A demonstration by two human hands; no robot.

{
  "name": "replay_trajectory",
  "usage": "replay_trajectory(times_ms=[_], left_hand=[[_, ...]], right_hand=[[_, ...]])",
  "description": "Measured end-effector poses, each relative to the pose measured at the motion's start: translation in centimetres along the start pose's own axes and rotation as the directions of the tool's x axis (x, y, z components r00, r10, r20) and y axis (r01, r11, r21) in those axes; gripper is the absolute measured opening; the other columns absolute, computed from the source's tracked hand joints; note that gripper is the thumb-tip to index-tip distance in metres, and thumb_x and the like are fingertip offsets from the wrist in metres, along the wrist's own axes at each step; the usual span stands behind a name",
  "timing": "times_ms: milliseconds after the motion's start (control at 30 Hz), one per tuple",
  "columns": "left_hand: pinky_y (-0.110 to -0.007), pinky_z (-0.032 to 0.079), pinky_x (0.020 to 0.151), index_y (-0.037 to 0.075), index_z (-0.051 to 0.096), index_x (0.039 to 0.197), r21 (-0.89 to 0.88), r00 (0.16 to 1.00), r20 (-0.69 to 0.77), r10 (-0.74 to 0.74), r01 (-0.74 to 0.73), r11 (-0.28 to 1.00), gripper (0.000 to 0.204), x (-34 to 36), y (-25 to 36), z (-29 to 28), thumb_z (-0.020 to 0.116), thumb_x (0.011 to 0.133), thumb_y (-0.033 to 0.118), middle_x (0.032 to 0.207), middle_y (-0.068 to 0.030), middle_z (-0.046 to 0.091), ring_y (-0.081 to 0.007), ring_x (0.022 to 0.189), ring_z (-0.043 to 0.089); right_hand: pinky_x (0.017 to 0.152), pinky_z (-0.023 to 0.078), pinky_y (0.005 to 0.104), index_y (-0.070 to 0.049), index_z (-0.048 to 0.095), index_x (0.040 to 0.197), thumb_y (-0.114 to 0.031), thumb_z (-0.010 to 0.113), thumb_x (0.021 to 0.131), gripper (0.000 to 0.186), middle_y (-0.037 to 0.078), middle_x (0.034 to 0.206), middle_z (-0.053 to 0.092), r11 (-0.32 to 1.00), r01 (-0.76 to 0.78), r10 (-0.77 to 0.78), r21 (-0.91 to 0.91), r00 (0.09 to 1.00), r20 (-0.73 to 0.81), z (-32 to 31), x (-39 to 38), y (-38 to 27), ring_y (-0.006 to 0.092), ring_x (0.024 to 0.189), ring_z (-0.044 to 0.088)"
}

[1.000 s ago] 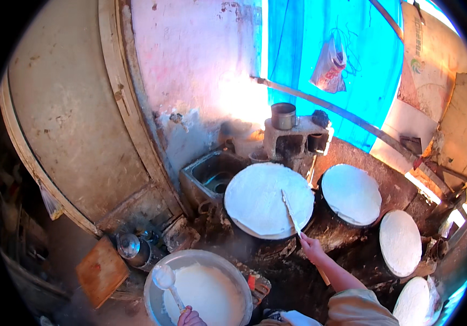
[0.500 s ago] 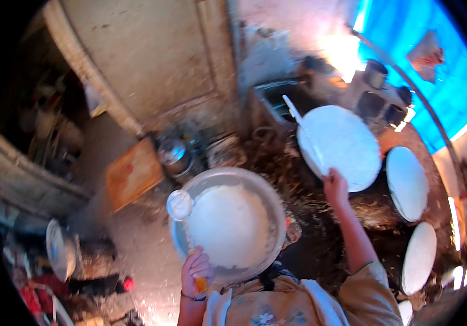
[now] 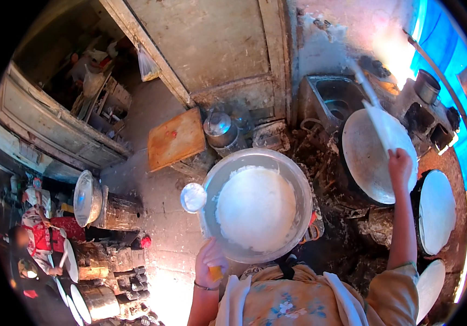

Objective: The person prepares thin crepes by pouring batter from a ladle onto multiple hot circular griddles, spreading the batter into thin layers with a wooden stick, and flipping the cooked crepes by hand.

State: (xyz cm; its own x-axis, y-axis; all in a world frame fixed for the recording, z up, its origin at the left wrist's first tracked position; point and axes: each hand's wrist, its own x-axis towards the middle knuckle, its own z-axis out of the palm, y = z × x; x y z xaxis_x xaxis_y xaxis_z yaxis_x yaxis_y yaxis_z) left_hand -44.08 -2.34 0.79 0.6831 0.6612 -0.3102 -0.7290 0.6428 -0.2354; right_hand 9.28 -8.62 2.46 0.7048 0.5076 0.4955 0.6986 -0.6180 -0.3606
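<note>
My left hand (image 3: 212, 261) is closed around the orange handle of a ladle (image 3: 194, 198). Its round bowl, full of white batter, is at the left rim of a large grey tub (image 3: 305, 187). Inside the tub lies thick white batter (image 3: 255, 209). To the right, my right hand (image 3: 401, 165) grips a long, pale, flat stick (image 3: 362, 81), blurred by motion. Along the stick hangs a thin white sheet (image 3: 381, 126), apparently flatbread, over a round griddle (image 3: 366, 163). The griddle's greyish surface shows beneath it; the exact grip is unclear.
Right of me are a second griddle with a white layer (image 3: 437, 212) and another white disc (image 3: 430, 288). A basin (image 3: 336, 100) and a clay stove (image 3: 421, 117) stand behind. A board (image 3: 176, 140) and lidded metal pot (image 3: 222, 130) are beyond the tub. Another person (image 3: 43, 233) works at left.
The view has shifted left. My right hand has raised the stick, and the white sheet has come off the first griddle, baring its surface. The ladle is still in my left hand.
</note>
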Motion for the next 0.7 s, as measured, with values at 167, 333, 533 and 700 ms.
replay_trajectory(times_ms=[167, 333, 533, 700], left_hand=[[-0.017, 0.038, 0.039, -0.002, 0.049, 0.099, 0.035, 0.992, -0.069, -0.108, 0.110, 0.993, 0.019, 2.6, 0.7, 0.5, 0.035, 0.094, 0.010, 0.056, 0.0022, 0.037, -0.0030, 0.041, 0.040], [-0.018, 0.038, 0.039, 0.003, 0.049, 0.081, 0.045, 0.894, -0.205, -0.398, 0.415, 0.909, 0.022, 7.3, 1.7, 0.1, 0.035, 0.095, 0.013, 0.053, 0.0032, 0.037, -0.0035, 0.040, 0.039], [-0.017, 0.036, 0.039, 0.012, 0.039, 0.061, -0.138, 0.563, -0.362, -0.743, 0.756, 0.640, 0.037, 11.9, 2.7, -1.0, 0.035, 0.096, 0.022, 0.048, 0.0063, 0.036, -0.0023, 0.039, 0.038], [-0.030, 0.039, 0.051, 0.010, 0.046, 0.066, 0.342, 0.604, -0.571, -0.556, 0.791, 0.507, 0.018, 12.7, 1.6, -4.0, 0.052, 0.083, 0.011, 0.059, 0.0003, 0.042, -0.0098, 0.053, 0.041]], right_hand=[[0.047, 0.031, 0.0329, 0.001, 0.045, 0.064, -0.016, 0.064, 0.080, 0.030, 0.011, 0.053, 0.037, 0.973, -0.055, 0.104, 0.224, 0.971, -0.213, -7.9, -4.3, 1.2, 0.0143, 0.050, 0.033], [0.048, 0.027, 0.0252, -0.002, 0.042, 0.062, -0.005, 0.062, 0.080, 0.027, -0.002, 0.056, 0.032, 0.904, -0.349, 0.406, 0.248, 0.882, -0.240, -18.0, -18.7, 0.0, 0.0063, 0.055, 0.030], [0.052, 0.037, 0.0355, -0.001, 0.048, 0.060, -0.005, 0.072, 0.061, 0.024, 0.013, 0.059, 0.043, 0.782, -0.604, 0.555, -0.157, 0.788, -0.266, -24.7, -33.4, -6.7, 0.0300, 0.057, 0.045], [0.066, 0.049, 0.0410, -0.006, 0.060, 0.070, -0.009, 0.054, 0.070, 0.007, 0.011, 0.078, 0.056, 0.346, -0.833, 0.874, -0.432, 0.454, -0.175, -24.2, -47.2, -10.1, 0.0294, 0.076, 0.060]])
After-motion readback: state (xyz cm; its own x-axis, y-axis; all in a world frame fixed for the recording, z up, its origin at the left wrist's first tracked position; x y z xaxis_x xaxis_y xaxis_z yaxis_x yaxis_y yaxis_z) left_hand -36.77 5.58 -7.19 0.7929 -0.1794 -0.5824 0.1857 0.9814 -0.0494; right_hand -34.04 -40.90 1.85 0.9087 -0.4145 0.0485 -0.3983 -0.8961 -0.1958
